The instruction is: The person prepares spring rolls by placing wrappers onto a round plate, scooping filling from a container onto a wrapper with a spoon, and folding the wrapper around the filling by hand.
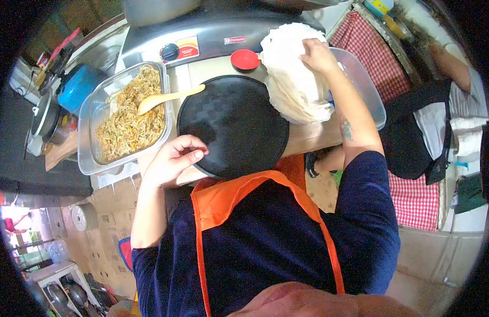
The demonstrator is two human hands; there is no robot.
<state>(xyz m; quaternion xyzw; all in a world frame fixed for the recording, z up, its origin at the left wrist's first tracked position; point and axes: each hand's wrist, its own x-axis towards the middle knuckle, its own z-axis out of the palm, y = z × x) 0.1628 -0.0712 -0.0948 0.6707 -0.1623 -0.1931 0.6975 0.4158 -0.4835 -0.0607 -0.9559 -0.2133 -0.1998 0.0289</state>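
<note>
A round black tray [234,127] lies in front of me with nothing on it. My left hand [176,158] is held over its near left edge, fingers loosely curled, thumb a little apart and nothing between them. To the right, a thick stack of thin white spring roll wrappers [294,79] rests over a clear plastic container. My right hand [319,57] is on top of that stack, its thumb and fingers pinching a wrapper. Left of the tray, a clear plastic tub [85,140] holds a cooked noodle-like filling [131,124]. Across the filling and the tub's rim lies a yellow spoon [173,99].
A small red bowl [244,61] sits behind the tray, before a black gas stove [213,42]. The clear container [368,84] sticks out at the right. A blue container [82,87] stands at the left. Another person's arm [449,66] shows at the far right.
</note>
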